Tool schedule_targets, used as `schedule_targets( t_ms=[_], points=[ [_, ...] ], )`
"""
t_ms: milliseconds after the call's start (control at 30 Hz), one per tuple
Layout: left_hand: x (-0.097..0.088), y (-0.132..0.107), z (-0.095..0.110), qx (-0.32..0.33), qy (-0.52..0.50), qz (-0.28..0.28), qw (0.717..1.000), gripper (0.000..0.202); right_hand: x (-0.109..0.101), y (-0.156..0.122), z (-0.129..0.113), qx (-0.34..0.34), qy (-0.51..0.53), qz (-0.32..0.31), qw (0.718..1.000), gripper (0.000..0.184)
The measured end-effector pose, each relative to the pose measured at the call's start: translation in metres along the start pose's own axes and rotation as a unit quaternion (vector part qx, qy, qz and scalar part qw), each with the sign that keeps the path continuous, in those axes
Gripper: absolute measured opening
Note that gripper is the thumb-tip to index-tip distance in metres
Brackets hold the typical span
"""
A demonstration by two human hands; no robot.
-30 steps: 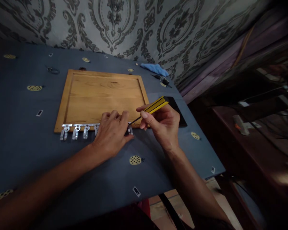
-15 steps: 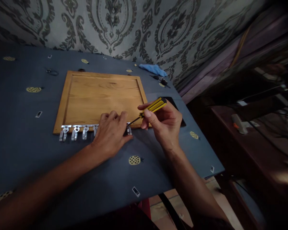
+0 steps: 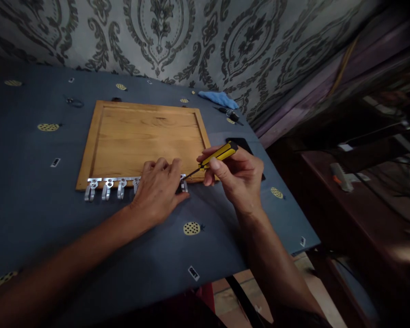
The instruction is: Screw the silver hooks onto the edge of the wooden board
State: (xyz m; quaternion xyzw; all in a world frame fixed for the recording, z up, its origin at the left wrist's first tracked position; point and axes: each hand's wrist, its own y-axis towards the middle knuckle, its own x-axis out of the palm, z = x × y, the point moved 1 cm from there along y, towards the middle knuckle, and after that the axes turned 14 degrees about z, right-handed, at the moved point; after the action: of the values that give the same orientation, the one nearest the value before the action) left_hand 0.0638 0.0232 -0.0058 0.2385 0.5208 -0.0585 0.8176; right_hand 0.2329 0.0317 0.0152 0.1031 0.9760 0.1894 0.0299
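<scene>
My screwdriver (image 3: 220, 154) has a yellow handle with black stripes and a dark shaft. The hooks (image 3: 106, 186) are shiny silver. The board (image 3: 146, 136) is honey-brown wood with faint grain. The cloth (image 3: 30, 196) under it is dark blue, dotted with yellow pineapples speckled black. The wall (image 3: 191, 41) is grey damask; the rag (image 3: 218, 98), light blue.

A yellow-and-black screwdriver (image 3: 220, 154) slants down-left, its tip at the right end of a silver hook rail (image 3: 105, 183) lying along the near edge of a flat wooden board (image 3: 146, 136).
</scene>
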Motion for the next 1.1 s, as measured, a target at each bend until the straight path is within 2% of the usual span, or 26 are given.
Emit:
schedule_targets(
  t_ms=[133,300,467,767,1100],
  points=[
    [0.0007,-0.0003,-0.0002,0.000,0.002,0.009,1.000,0.048,0.0053,-0.0019,-0.0044,-0.014,-0.013,0.019,1.000,0.033],
    [0.0020,-0.0011,-0.0015,0.008,0.000,0.016,1.000,0.048,0.0034,-0.0009,-0.0026,-0.002,-0.012,0.013,1.000,0.032],
    [0.0018,-0.0015,-0.0014,0.007,0.004,0.010,1.000,0.049,0.0014,0.0000,0.0002,0.017,0.002,-0.004,1.000,0.032],
    [-0.0007,0.0007,0.0000,0.004,0.004,-0.006,1.000,0.046,0.0105,-0.0042,-0.0025,0.012,0.021,0.005,1.000,0.033],
    [-0.0009,0.0006,0.0008,-0.004,0.001,-0.012,1.000,0.050,0.0048,-0.0016,0.0026,0.010,0.013,0.006,1.000,0.033]
  ],
)
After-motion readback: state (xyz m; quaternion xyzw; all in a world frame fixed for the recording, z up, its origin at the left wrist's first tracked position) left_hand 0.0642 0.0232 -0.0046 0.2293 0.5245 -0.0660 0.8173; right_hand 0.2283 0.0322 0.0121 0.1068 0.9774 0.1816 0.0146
